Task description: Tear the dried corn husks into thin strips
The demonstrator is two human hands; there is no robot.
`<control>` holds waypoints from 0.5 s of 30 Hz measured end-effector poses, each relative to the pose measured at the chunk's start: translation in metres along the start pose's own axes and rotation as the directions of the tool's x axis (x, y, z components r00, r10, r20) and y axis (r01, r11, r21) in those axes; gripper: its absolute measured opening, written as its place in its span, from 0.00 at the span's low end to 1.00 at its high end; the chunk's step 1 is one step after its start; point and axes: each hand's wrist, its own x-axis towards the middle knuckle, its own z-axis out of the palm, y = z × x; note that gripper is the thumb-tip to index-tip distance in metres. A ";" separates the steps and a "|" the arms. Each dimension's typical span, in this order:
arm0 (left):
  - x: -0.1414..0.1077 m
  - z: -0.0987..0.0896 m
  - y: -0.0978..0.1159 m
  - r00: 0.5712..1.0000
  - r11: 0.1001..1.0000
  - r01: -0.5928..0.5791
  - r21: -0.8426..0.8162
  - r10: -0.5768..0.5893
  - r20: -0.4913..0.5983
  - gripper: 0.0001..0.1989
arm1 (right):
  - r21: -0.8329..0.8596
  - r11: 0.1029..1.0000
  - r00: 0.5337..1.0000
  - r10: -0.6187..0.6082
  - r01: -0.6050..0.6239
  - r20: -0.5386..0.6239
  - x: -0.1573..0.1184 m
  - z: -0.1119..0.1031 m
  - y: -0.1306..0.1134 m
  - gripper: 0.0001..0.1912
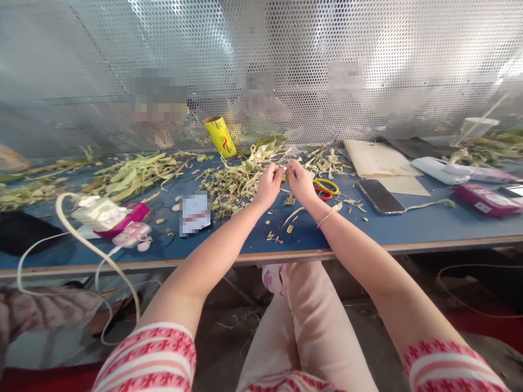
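Both my hands meet above the blue table (pixel 253 239), fingertips nearly touching. My left hand (pixel 270 185) is closed in a pinch, and my right hand (pixel 299 179) is pinched too, with a braided band on its wrist. A tiny pale bit (pixel 285 169) shows between the fingertips; what it is cannot be made out. Behind and left of my hands spreads a heap of pale green plant scraps (pixel 229 188). Scissors with yellow and red handles (pixel 327 188) lie just right of my right hand.
A yellow tube (pixel 220 136) leans behind the heap. Right: a dark phone (pixel 381 196), brown paper (pixel 379 158), a magenta case (pixel 486 200) and a plastic cup (pixel 476 130). Left: another plant pile (pixel 137 174), a card-like item (pixel 195 214), and a looping pale cable (pixel 110 261). Perforated metal stands behind.
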 end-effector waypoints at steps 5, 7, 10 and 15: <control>0.001 0.009 -0.010 0.993 0.991 0.108 -0.081 -0.112 -0.046 0.20 | -0.034 0.999 1.000 0.011 -0.011 0.025 0.003 0.001 0.004 0.10; 0.001 0.013 -0.013 0.983 0.977 0.144 -0.160 -0.160 -0.091 0.22 | -0.018 1.000 1.000 0.008 -0.007 0.021 0.004 0.003 0.005 0.11; 0.001 0.018 -0.014 0.963 0.951 0.168 -0.258 -0.214 -0.164 0.23 | -0.011 0.999 0.999 -0.033 0.033 0.007 0.003 0.005 0.002 0.12; 0.004 0.016 -0.011 0.953 0.933 0.144 -0.331 -0.221 -0.209 0.23 | -0.026 0.996 0.996 -0.089 0.089 0.005 0.000 0.007 -0.003 0.11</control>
